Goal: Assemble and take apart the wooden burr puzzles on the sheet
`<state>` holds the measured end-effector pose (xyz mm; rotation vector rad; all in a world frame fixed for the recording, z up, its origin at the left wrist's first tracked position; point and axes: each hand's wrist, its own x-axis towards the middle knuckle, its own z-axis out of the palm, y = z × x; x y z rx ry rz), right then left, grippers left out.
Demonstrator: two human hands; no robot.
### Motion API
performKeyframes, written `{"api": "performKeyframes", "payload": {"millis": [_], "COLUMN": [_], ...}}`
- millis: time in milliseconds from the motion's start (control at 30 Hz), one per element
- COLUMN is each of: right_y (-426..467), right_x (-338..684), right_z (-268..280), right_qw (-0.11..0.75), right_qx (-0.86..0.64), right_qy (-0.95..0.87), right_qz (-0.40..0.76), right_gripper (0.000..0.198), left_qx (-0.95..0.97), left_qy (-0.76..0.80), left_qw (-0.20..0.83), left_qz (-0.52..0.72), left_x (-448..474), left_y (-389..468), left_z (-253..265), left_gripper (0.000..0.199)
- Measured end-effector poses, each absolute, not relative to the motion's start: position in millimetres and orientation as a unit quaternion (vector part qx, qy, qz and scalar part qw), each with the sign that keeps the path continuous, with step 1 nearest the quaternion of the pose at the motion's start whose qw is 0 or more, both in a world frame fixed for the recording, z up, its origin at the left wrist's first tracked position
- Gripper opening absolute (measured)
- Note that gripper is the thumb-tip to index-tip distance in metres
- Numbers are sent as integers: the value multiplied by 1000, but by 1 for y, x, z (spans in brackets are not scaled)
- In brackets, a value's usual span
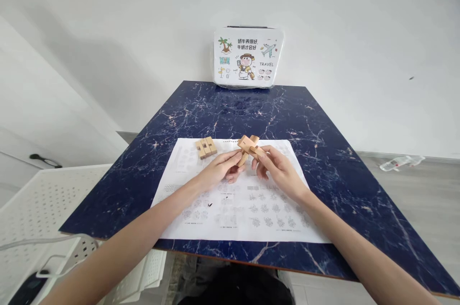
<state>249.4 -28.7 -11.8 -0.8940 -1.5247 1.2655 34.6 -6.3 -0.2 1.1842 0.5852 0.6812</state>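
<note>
Left hand point(225, 165) pinches interlocked wooden sticks point(246, 142) above far half of printed sheet point(235, 221) | right hand point(277, 165) pinches their right end | notched blocks point(206, 147): sheet's far-left part | best, I'd judge: steady left, unforced right

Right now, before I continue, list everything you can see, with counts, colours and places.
Table: 1, marbled blue, centre
Printed sheet: 1, white, on the table
Wooden assembly: 1, light brown, held over the sheet
Wooden block cluster: 1, light brown, sheet's far left; piece count unclear
Cartoon case: 1, white, table's far edge
Perforated unit: 1, white, left of the table
Cable: at least 1, white, lower left
Dark object: 1, black, lower left
Bottle-like plastic: count unclear, clear, floor at right
Wall: white, behind
Left hand: 1, bare, on the assembly
Right hand: 1, bare, on the assembly
</note>
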Motion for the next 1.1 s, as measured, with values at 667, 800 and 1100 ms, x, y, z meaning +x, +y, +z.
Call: {"api": "performKeyframes", "payload": {"millis": [667, 800, 1100], "right_y": [-33, -34, -33], "right_x": [253, 255, 253], "right_z": [-7, -6, -9], "right_qw": [450, 430, 432], "right_qx": [-384, -362, -371], "right_qy": [-646, -645, -666], "right_qz": [482, 518, 482], "right_gripper": [36, 36, 31], "left_qx": [565, 553, 523], "left_qy": [272, 259, 241], "left_qw": [717, 737, 756], "left_qz": [305, 289, 311], "left_x": [33, 31, 31], "left_y": [-6, -5, -5], "left_z": [-4, -1, -3], "left_gripper": [30, 31, 31]}}
